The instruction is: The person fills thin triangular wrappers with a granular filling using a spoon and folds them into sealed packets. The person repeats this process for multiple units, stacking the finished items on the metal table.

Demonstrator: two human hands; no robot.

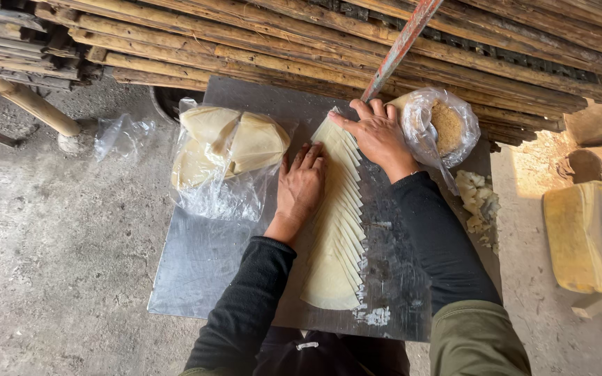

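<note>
The left hand (301,186) and right hand (377,136) are laid flat, fingers released, on a fanned row of pastry sheets (339,230) along a metal board (203,257). Bagged wrappers (224,150) lie left; a bag of apparently crumbs (444,125) sits far right.

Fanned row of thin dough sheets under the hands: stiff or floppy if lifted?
Likely floppy: the dough sheets look very thin and lie flat on the metal board. Probably light and tearable; pushed, the overlapped row may slide apart.

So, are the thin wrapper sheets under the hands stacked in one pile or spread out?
Spread out: the wrapper sheets overlap in a long fanned row on the metal sheet.
</note>
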